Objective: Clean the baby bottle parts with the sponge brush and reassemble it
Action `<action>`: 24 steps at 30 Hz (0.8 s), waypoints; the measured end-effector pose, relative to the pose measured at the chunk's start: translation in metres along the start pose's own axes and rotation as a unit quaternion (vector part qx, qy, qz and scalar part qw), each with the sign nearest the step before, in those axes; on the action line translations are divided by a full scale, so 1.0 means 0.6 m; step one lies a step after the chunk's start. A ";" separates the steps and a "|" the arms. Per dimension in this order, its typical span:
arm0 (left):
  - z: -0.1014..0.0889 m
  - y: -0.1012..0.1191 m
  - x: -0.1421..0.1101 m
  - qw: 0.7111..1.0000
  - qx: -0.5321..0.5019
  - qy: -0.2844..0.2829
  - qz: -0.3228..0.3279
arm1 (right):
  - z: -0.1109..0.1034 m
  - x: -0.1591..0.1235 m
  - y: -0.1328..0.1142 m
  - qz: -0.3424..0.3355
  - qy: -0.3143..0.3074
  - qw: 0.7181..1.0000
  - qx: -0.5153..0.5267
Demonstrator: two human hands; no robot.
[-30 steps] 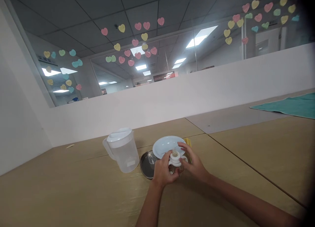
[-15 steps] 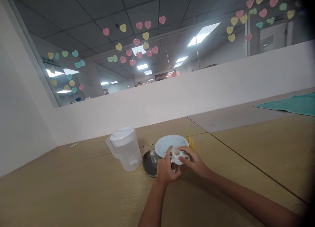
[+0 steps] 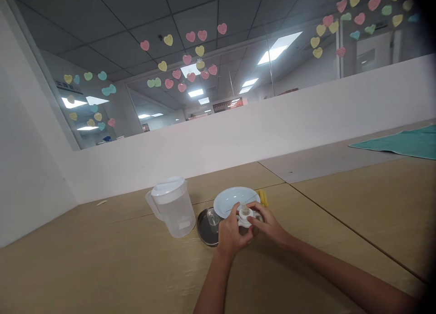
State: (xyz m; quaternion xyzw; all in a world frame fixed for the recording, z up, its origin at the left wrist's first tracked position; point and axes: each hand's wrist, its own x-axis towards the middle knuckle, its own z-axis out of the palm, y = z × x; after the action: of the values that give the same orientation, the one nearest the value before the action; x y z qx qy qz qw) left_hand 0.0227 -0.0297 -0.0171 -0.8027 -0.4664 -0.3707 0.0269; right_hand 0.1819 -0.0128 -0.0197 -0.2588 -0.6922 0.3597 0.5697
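Between both hands is a baby bottle [image 3: 245, 218] with a clear teat on top, a white collar and white side handles. Its lower part is mostly hidden by the fingers. My left hand [image 3: 232, 234] wraps round its left side, thumb low in front. My right hand [image 3: 272, 227] grips the collar from the right with thumb and fingers. Just left of my left hand, a clear dome-shaped cap [image 3: 213, 217] lies in a round dark metal dish [image 3: 204, 232]. A white oval plate [image 3: 231, 196] is right behind the bottle.
A clear pitcher [image 3: 175, 212] with a white lid and handle stands left of the dish. Something yellow [image 3: 262, 198] sits at the plate's right edge. A green cloth [image 3: 402, 141] lies at the far right, near the low white wall [image 3: 238, 137] under a window.
The fingers of my left hand have shifted slightly round the bottle, its thumb moving a little to the right. My right hand keeps its grip on the collar.
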 end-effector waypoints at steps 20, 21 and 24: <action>0.002 0.006 0.004 0.997 -0.071 0.005 -0.021 | -0.004 0.009 0.013 -0.021 0.028 0.991 -0.131; 0.002 0.006 0.004 0.997 -0.075 0.007 -0.018 | -0.006 0.008 0.010 -0.028 0.020 0.992 -0.118; 0.001 0.007 0.002 0.996 -0.085 0.008 -0.015 | -0.013 0.005 0.009 -0.035 -0.019 0.999 -0.023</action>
State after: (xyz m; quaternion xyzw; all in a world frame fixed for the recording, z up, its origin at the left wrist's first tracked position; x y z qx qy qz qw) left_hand 0.0264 -0.0308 -0.0153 -0.7919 -0.4450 -0.4159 -0.0426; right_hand 0.1887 -0.0055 -0.0211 -0.2404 -0.7198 0.3282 0.5625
